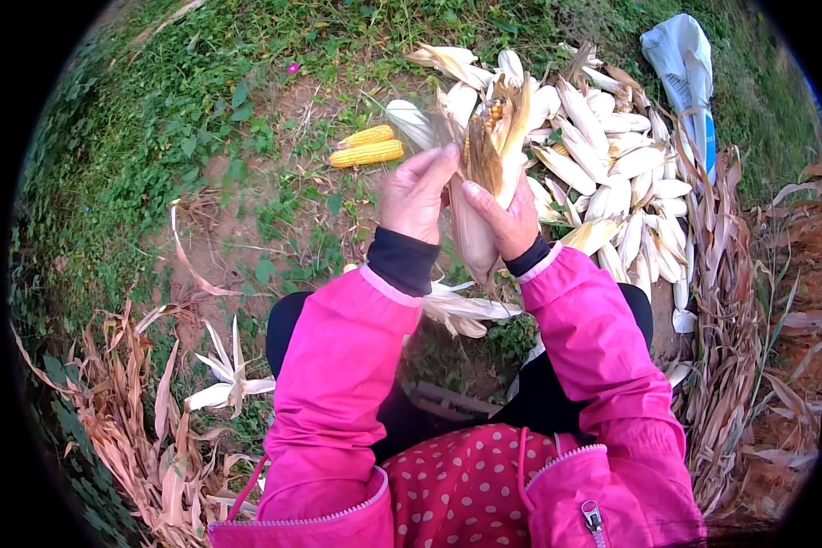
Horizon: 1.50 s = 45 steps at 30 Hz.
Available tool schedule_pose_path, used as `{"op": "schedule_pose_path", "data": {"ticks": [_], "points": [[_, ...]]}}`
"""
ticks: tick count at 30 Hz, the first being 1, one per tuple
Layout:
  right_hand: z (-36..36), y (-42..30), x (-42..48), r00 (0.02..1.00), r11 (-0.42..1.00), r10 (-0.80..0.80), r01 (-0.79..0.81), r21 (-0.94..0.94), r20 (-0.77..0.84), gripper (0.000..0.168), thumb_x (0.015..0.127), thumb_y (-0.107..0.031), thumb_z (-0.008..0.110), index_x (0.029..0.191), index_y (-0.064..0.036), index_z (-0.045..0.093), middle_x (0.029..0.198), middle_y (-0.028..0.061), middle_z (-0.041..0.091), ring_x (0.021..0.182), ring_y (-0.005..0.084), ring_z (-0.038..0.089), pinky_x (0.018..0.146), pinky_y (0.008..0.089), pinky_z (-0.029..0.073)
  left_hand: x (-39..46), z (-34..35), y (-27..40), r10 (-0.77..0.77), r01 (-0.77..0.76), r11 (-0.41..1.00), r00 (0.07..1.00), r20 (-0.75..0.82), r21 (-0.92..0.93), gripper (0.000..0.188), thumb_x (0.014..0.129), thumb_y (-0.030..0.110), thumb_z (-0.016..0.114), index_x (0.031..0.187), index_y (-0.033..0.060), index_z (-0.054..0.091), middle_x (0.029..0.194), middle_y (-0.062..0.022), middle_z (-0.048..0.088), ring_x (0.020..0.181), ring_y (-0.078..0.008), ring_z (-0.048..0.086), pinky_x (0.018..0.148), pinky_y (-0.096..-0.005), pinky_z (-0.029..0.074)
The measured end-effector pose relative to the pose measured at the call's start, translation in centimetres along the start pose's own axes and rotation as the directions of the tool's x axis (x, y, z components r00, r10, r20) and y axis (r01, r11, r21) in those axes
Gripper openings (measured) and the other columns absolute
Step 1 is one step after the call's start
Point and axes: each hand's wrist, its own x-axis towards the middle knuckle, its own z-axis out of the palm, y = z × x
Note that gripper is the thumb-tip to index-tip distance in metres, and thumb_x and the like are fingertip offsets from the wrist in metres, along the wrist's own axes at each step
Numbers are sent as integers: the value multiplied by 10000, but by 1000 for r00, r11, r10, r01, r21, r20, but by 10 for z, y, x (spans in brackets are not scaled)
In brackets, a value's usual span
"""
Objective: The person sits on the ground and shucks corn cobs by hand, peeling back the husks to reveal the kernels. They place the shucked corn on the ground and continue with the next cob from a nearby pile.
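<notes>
An ear of corn (499, 156) in a dry, pale brown husk is held up in front of me, its tip pointing away. The husk is parted at the tip, where yellow kernels show. My right hand (508, 209) wraps around the ear from the right, thumb across the husk. With thumb and fingers, my left hand (421, 188) pinches a husk leaf (462, 212) on the ear's left side. Two bare yellow corn cobs (366, 155) lie on the ground left of the hands. Behind and right of the ear spreads a pile of unhusked corn (609, 154).
A white and blue woven sack (685, 75) lies at the pile's far right. Dry corn stalks (723, 329) run along the right, with more dry leaves (157, 425) at lower left. Stripped husks (229, 377) lie left of my knee, others (466, 308) between my knees. Green weeds (178, 103) cover the left ground.
</notes>
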Motion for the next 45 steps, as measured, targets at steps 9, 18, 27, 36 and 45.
{"op": "schedule_pose_path", "data": {"ticks": [9, 18, 27, 36, 45], "points": [[5, 10, 2, 945, 778, -303, 171, -605, -123, 643, 663, -122, 719, 1216, 16, 423, 1050, 159, 474, 993, 277, 496, 881, 362, 401, 11, -14, -32, 142, -137, 989, 983, -115, 48, 83, 876, 65, 589, 909, 2, 631, 837, -40, 635, 719, -102, 599, 629, -217, 492], [-8, 23, 13, 986, 980, -91, 64, -187, -141, 546, 727, -99, 684, 1200, 21, 439, 1070, 135, 545, 979, 203, 544, 876, 325, 423, 14, -14, -23, 62, -62, 998, 998, -17, 29, 114, 887, 81, 584, 948, -8, 623, 870, -42, 632, 765, -114, 602, 704, -253, 507], [-12, 1, 18, 989, 996, -24, 35, 79, -145, 528, 753, -43, 667, 1215, 23, 423, 1078, 95, 584, 960, 149, 565, 864, 273, 437, 13, -19, -11, -98, 82, 982, 992, -83, -171, 211, 905, 103, 534, 1090, 4, 557, 1015, -109, 624, 939, -222, 610, 861, -390, 490], [-135, -28, 54, 826, 803, 100, 262, 535, -555, 265, 879, -63, 544, 1134, 3, 524, 1133, 114, 582, 1052, 222, 563, 985, 388, 405, 16, -44, 20, -72, 4, 961, 969, -235, -277, 320, 914, 88, 491, 1204, -38, 446, 1166, -202, 536, 1120, -322, 526, 994, -506, 424], [-96, -39, 45, 929, 971, -143, 199, 135, -342, 370, 860, -65, 596, 1195, 19, 465, 1086, 78, 590, 987, 143, 566, 897, 285, 431, 8, -32, 68, 817, -466, 315, 577, 14, 827, 481, 818, 52, 626, 1258, -26, 450, 1257, -159, 483, 1191, -245, 448, 1018, -389, 322]]}}
